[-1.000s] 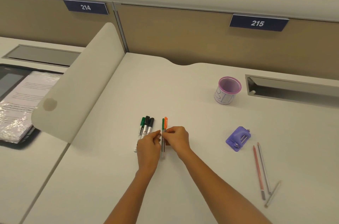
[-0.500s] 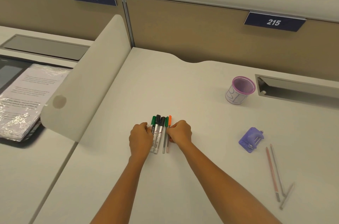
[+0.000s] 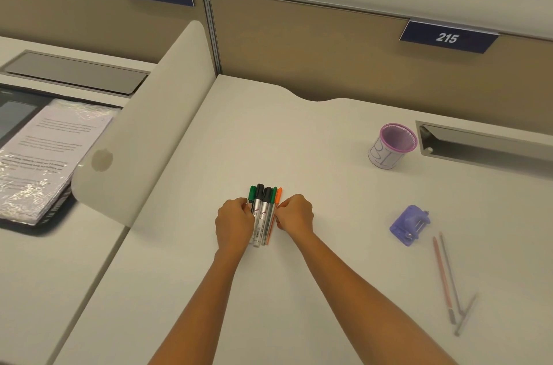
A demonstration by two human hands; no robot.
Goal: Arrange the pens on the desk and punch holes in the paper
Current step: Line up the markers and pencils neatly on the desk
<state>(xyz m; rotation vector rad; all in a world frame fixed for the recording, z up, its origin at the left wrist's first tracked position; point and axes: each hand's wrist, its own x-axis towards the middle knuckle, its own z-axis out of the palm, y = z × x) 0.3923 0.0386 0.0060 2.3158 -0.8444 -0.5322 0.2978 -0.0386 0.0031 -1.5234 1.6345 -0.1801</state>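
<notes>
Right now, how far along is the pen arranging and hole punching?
Done: the row of green, black and orange capped pens lies side by side. In hand: left hand and right hand pinch its sides. Left: three loose pencils; purple plastic hole punch untouched.

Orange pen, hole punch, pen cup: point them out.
orange pen [image 3: 278,194], head view, on its cap.
purple hole punch [image 3: 410,224], head view, middle of its body.
pen cup [image 3: 385,156], head view, on its outer wall.

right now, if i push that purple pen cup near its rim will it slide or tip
Probably light: the purple mesh pen cup looks empty. It stands upright on a smooth desk, so a low push likely slides it; a push at the rim may tip it.
</notes>
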